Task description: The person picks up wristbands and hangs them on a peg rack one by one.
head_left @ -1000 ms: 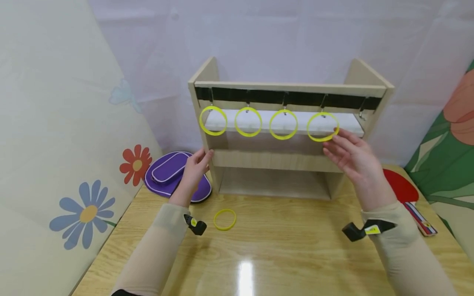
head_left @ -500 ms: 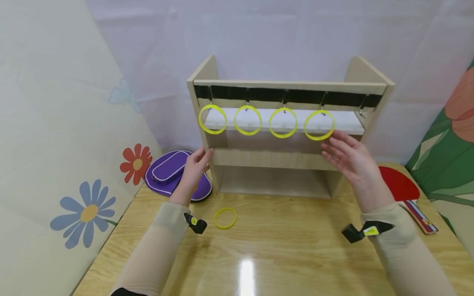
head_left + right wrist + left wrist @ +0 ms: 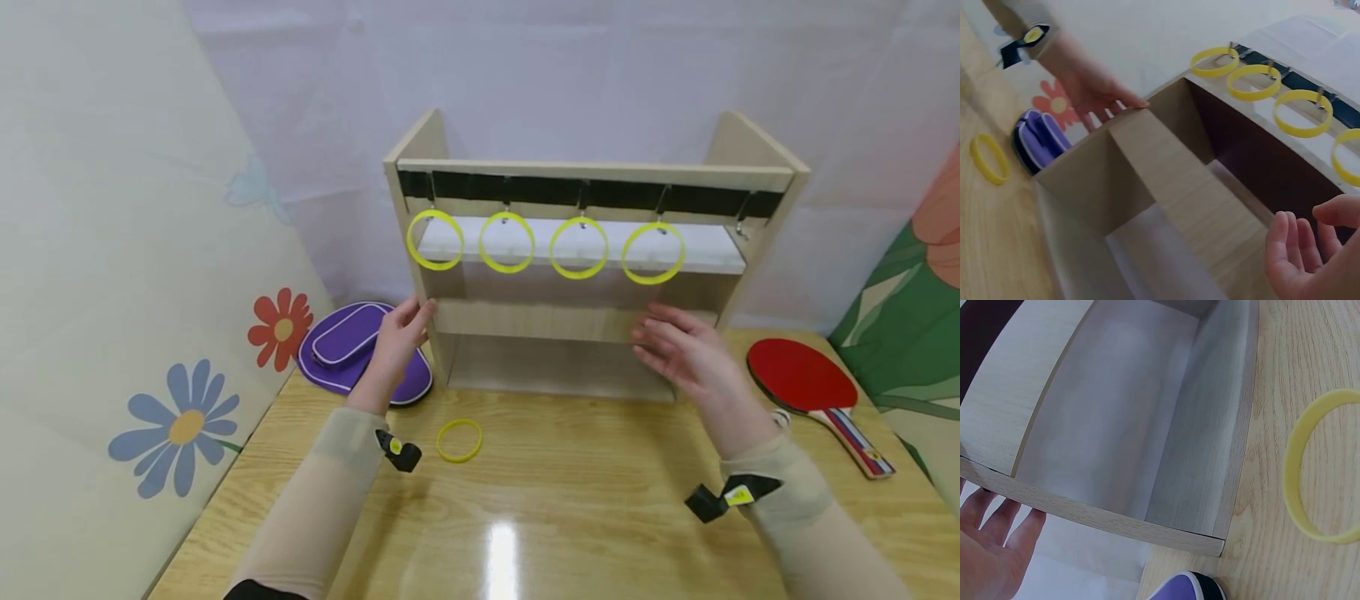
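Note:
A small wooden shelf unit (image 3: 570, 323) stands on the table. From hooks along its black strip (image 3: 543, 190) hang several yellow rings (image 3: 627, 255); the hook (image 3: 742, 225) at the far right is bare. My left hand (image 3: 392, 346) rests against the unit's left side panel, its fingertips touching the outer face in the left wrist view. My right hand (image 3: 688, 357) hovers before the unit, below the rightmost hanging ring and apart from it. Its fingers are loosely bent with nothing between them. Another yellow ring (image 3: 1294, 469) lies flat on the table at the left front.
A purple paddle case (image 3: 345, 337) lies left of the unit, partly behind my left hand. To the right lies a red table tennis paddle (image 3: 801, 375), with a small round object (image 3: 782, 417) partly hidden by my right wrist. Flower-printed cloth lines both sides.
My right hand has let go of the rightmost hanging ring and moved down and slightly left. That ring now hangs free on its hook. The left hand stays at the side panel.

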A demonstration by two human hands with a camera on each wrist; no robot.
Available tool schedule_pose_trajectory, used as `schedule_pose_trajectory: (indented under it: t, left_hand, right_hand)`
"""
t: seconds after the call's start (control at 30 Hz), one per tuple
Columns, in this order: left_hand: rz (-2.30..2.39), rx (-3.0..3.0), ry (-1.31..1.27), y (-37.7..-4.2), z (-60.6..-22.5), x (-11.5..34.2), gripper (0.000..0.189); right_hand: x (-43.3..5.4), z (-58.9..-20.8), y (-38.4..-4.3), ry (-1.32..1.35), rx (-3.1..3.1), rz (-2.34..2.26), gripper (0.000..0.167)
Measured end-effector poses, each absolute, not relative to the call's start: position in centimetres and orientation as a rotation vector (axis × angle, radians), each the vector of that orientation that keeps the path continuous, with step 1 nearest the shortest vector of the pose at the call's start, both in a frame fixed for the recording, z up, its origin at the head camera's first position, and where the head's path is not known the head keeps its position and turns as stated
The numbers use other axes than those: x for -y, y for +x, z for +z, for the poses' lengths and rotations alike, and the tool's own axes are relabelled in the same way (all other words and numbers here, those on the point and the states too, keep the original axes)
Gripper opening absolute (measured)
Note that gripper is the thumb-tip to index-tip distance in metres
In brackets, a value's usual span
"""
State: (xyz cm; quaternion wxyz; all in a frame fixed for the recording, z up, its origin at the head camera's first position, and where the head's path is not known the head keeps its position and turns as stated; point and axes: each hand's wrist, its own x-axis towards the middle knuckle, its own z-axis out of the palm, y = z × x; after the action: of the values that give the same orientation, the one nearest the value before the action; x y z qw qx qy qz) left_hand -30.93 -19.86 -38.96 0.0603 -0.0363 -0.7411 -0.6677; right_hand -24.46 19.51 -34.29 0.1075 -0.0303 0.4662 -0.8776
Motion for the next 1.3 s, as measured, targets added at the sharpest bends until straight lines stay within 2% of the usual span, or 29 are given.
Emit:
schedule_pose_trajectory:
  t: [0.4,0.57,0.93,1.3]
  left_hand:
    - [-2.016,2.246,-0.137,-31.0,-39.0,19.7,0.049]
    - [-2.017,2.242,-0.125,-30.9,-38.9,19.8,0.048]
    - [-2.024,2.246,-0.116,-30.8,-38.7,20.0,0.048]
    - [-2.047,2.219,-0.12,-30.7,-38.8,19.8,0.048]
  right_hand:
    - [-15.6,-37.2,-23.9,-0.143,-1.637,-2.299,0.02]
    - [-13.7,-38.2,-24.2,-0.144,-1.692,-2.204,0.031]
    - [-10.4,-40.0,-24.6,-0.084,-1.695,-2.131,0.044]
    - [-7.9,-42.3,-25.3,0.004,-1.686,-2.079,0.048]
